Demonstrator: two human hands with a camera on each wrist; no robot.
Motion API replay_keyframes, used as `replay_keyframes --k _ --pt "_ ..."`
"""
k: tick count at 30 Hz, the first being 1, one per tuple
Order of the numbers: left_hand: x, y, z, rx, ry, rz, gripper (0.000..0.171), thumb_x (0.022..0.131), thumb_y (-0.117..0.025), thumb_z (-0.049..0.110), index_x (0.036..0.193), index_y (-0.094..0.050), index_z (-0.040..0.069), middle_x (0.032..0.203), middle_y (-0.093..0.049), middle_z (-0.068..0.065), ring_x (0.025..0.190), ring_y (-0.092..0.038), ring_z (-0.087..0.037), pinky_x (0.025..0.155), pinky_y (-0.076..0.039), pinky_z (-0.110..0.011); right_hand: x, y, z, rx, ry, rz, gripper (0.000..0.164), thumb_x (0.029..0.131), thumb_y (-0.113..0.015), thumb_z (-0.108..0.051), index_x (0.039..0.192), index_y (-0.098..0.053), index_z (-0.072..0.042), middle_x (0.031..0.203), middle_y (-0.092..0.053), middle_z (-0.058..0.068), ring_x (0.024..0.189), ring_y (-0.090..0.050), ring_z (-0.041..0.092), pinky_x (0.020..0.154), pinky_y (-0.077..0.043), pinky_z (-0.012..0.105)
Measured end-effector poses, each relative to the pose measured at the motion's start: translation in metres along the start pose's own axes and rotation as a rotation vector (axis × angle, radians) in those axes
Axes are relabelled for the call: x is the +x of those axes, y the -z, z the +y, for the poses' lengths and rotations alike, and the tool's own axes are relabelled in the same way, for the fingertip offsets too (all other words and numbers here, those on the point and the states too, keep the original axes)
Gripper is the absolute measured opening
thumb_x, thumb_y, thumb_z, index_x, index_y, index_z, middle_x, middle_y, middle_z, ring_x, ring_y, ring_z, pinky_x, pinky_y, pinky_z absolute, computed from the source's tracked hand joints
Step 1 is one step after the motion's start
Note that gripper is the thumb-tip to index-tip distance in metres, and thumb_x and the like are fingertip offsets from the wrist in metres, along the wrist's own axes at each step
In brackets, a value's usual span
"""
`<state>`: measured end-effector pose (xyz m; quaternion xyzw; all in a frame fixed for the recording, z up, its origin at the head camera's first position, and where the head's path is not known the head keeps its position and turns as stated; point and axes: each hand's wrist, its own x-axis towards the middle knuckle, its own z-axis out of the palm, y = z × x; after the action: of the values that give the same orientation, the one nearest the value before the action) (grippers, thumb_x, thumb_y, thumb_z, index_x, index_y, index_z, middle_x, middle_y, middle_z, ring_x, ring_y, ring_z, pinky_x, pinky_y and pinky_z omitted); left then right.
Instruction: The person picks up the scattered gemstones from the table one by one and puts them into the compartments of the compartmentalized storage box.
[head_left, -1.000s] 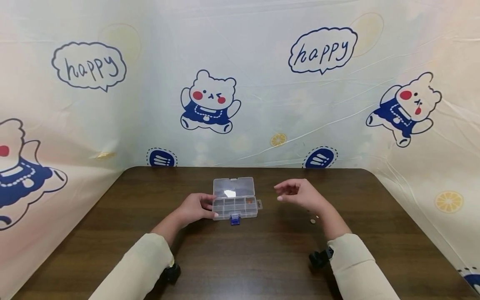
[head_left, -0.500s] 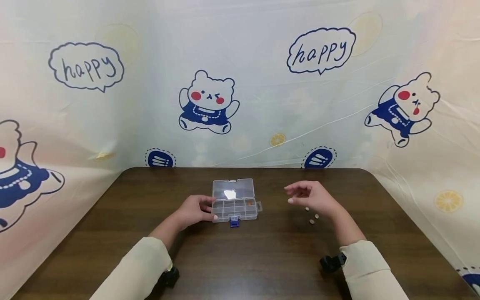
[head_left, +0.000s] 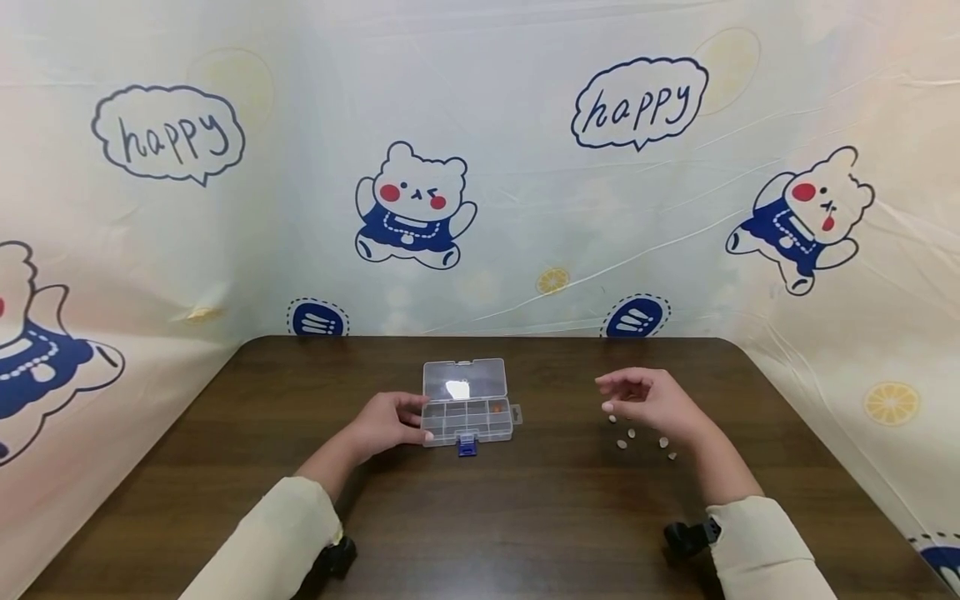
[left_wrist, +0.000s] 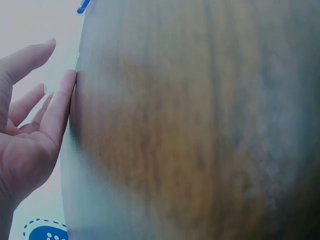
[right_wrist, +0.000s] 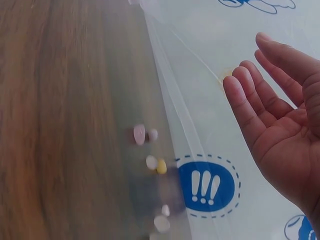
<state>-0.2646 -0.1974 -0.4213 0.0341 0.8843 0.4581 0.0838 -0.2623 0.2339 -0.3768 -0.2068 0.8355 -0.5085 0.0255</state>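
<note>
A clear plastic compartment box (head_left: 456, 429) lies on the table with its lid raised at the back and a blue latch (head_left: 467, 447) in front. My left hand (head_left: 384, 425) grips its left end, thumb at the front corner and fingers farther back. In the left wrist view, only a bit of blue shows at the top. A small orange piece (head_left: 497, 408) sits in the back right compartment. My right hand (head_left: 651, 404) hovers over the table right of the box, fingers loosely bent and nothing between them. Several small pebbles (right_wrist: 140, 135), white, pink and yellow, lie below it.
The dark wooden table (head_left: 525, 517) ends at a printed cloth backdrop (head_left: 517, 167) behind and at both sides. A hanging tab (head_left: 517, 414) sticks out from the box's right end. Black wrist cameras sit at both cuffs.
My right hand has moved right and slightly nearer, away from the box, and more pebbles show beneath it. My left hand has stayed at the box.
</note>
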Motion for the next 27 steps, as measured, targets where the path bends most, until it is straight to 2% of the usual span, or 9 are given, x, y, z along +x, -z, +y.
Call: replay_keyframes --k 11,21,27 --pt "-0.001 0.001 0.001 0.010 0.005 -0.003 0.064 0.071 -0.088 0.019 0.130 -0.063 0.012 0.113 -0.065 -0.006 0.093 -0.062 -0.018 0.084 -0.055 -0.035 -0.017 0.017 0.008 -0.078 -0.016 0.041 0.037 0.084 -0.078 -0.018 0.117 -0.068 -0.005 0.106 -0.068 0.011 0.090 -0.062 0.023 0.073 -0.056 0.029" --pt "0.000 0.001 0.003 0.006 0.008 -0.003 0.063 0.071 -0.088 0.018 0.129 -0.064 0.013 0.114 -0.065 -0.006 0.094 -0.063 -0.018 0.084 -0.055 -0.034 -0.029 0.032 0.021 -0.083 -0.023 0.067 0.037 0.084 -0.077 -0.014 0.117 -0.067 0.000 0.108 -0.065 0.024 0.087 -0.062 0.022 0.070 -0.056 0.029" --pt "-0.001 0.000 0.001 0.012 -0.002 0.002 0.064 0.071 -0.089 0.019 0.129 -0.064 0.012 0.114 -0.065 -0.006 0.093 -0.063 -0.018 0.083 -0.055 -0.035 -0.036 0.040 0.029 -0.107 -0.029 0.074 0.038 0.084 -0.077 -0.014 0.118 -0.066 0.001 0.108 -0.065 0.026 0.087 -0.063 0.019 0.072 -0.056 0.028"
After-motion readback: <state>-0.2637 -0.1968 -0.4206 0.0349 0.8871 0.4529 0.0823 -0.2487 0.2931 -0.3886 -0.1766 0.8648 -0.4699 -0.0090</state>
